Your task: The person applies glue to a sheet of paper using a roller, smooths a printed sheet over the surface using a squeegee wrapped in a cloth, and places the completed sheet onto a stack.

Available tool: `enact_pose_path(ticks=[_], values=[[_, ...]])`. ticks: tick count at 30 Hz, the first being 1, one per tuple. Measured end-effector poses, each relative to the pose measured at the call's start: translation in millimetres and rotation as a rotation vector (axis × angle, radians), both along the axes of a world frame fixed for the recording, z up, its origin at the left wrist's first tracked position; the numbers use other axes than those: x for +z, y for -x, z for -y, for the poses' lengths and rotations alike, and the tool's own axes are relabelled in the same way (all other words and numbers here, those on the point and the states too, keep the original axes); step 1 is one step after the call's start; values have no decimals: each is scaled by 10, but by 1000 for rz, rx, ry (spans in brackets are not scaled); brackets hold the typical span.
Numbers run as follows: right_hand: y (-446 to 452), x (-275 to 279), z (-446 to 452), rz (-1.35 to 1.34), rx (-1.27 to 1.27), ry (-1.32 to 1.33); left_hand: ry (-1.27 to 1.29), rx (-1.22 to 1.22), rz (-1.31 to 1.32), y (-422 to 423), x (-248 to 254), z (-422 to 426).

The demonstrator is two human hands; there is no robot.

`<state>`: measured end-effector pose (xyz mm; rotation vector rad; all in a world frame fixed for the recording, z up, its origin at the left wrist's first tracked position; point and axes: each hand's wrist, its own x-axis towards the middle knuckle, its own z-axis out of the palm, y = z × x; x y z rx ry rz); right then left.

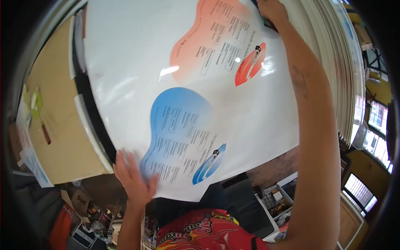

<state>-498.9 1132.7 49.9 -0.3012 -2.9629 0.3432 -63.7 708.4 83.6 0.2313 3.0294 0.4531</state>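
Observation:
A large glossy white printed sheet (254, 121) lies in front of me. It bears an orange printed shape (191, 50) at the top and a blue printed shape (179, 110) lower down, both with small text. My left hand (135, 179) rests flat on the sheet's lower left edge, fingers spread and holding nothing. At the top edge of the view, my right hand (273, 12) is closed over the sheet beside the orange print. A dark and green object shows under it, too covered to name.
On the left lies a tan board (62, 146) with a red-brown-handled tool (46, 134) on it. A dark strip (98, 116) runs beside the sheet. Stacked layered sheets (346, 83) stand at the right. Below are a black chair (246, 204) and boxes of clutter (275, 200).

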Motion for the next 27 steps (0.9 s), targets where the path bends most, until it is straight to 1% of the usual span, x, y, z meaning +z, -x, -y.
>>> enact_pose_path(ticks=[1,2,3,4,5,6,7,8,10,12,13,15,17,18,19,22,23,26,27], values=[[-54,-5,29,-19,33,-28,-131,148,66,18,-31,90],[-331,-7,50,-6,-30,167,-270,295,133,-15,-121,207],[-816,79,258,-123,-8,302,-413,442,201,-30,-151,286],[-1150,0,187,-122,75,476,-393,483,258,2,-63,301],[-1642,194,261,-2,21,672,-373,521,317,58,81,284],[-2136,419,394,-4,-63,791,-355,555,374,128,217,262],[-2524,426,337,-26,-123,872,-278,491,375,171,359,238],[-2908,544,357,-48,-229,994,-414,440,413,161,371,292],[-3500,692,300,-173,-367,956,-686,330,462,183,369,411],[-3906,949,231,-203,-462,891,-706,303,398,325,486,394],[-4052,1072,209,-218,-419,903,-716,287,370,427,531,367],[-4273,1268,258,-239,-334,919,-663,134,215,738,371,385],[-4386,1310,519,-134,-141,707,-485,53,223,1135,159,431],[-4415,1298,684,-78,-44,599,-449,109,286,1290,95,454],[-4429,1249,836,-68,116,530,-414,169,349,1349,55,495],[-4327,1003,1138,-66,594,293,-147,119,-44,1148,32,573],[-4285,963,1264,-34,725,252,-94,138,142,1161,116,619],[-4201,678,1605,74,1115,119,-128,40,89,1222,-558,704],[-4199,514,1760,125,1179,102,-51,38,293,1169,-406,595]])
